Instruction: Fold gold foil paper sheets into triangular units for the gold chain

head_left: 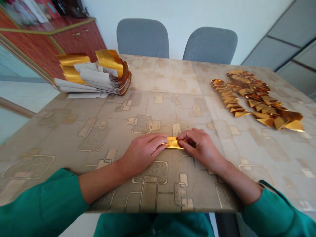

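A small folded strip of shiny gold foil paper [173, 144] lies just over the patterned tablecloth, near the middle of the table. Its left end is pinched between the thumb and fingers of my left hand [145, 151]. At the other end, my right hand [201, 144] grips it with thumb and forefinger. The strip's middle shows between the fingertips, while both ends are partly hidden by them.
A stack of gold-and-white paper sheets [98, 79] sits at the back left. Folded gold pieces [264, 102] lie in curved rows at the right. Two grey chairs [142, 38] stand beyond the table [168, 108], with a wooden cabinet [76, 38] behind at left.
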Available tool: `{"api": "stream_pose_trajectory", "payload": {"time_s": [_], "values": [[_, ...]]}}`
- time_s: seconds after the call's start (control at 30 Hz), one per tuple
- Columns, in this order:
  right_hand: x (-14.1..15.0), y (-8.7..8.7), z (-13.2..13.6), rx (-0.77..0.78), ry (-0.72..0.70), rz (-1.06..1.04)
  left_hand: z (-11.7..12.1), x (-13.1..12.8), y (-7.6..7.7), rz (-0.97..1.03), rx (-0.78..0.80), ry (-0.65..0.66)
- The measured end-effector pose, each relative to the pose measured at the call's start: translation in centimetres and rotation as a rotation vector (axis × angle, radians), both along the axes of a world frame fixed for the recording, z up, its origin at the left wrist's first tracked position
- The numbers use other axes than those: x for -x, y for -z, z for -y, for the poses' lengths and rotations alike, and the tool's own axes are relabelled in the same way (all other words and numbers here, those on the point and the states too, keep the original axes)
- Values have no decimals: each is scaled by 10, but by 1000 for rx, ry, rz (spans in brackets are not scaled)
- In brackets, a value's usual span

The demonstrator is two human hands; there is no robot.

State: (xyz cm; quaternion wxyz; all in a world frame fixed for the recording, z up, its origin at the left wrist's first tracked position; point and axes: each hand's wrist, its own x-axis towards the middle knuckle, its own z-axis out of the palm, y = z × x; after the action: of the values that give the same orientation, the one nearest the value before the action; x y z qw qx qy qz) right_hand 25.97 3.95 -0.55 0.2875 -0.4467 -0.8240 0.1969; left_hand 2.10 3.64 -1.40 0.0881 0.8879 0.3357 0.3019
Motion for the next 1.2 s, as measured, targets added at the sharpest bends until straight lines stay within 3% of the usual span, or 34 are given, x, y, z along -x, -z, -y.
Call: {"api": "stream_pose_trajectory", "payload": {"time_s": [0.13, 0.33, 0.5, 0.67, 1.2], "values": [[1, 4, 1, -24, 39, 42, -2, 2, -1, -46, -60, -21], [5, 9, 4, -118, 93, 150, 11, -1, -15, -280, -225, -29], [7, 6, 7, -145, 112, 226, 30, -3, -7, -396, -120, 44], [7, 0, 6, -131, 89, 289, 33, -1, 3, -440, -46, 47], [8, 2, 1, -121, 147, 319, 33, -1, 2, -435, 28, 27]]}}
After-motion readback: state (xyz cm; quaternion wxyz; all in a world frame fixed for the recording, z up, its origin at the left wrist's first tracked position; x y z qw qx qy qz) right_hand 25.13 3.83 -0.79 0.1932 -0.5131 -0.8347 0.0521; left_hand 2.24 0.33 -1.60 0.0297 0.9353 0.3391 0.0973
